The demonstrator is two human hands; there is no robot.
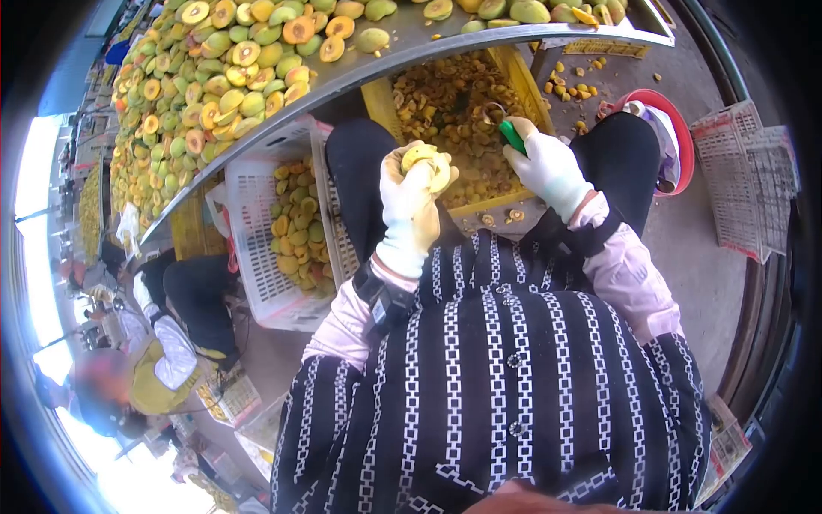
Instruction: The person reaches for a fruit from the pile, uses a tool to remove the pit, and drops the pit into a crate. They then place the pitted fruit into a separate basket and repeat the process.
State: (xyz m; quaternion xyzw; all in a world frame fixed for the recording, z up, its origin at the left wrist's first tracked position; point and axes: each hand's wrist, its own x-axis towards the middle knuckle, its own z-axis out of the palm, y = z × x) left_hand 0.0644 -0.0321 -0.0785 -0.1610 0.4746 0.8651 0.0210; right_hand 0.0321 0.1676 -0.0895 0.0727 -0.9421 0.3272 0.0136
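Note:
My left hand (409, 206), in a pale work glove, is closed around a yellow peach half (432, 164). Gripped in my gloved right hand (552, 176) is a pitting knife (512, 135) with a green handle and a thin curved metal end. The knife is apart from the fruit, to its right. Below both hands, between my knees, sits a yellow crate (524, 81) of pits and fruit scraps. To the left, a white basket (257, 257) contains peach halves (295, 227).
A metal table (377, 64) heaped with halved peaches (223, 86) spans the front. On the right are a red bucket (681, 128) with cloth and stacked white crates (741, 180). Scraps (569, 86) lie on the floor. Another person (163, 368) sits at left.

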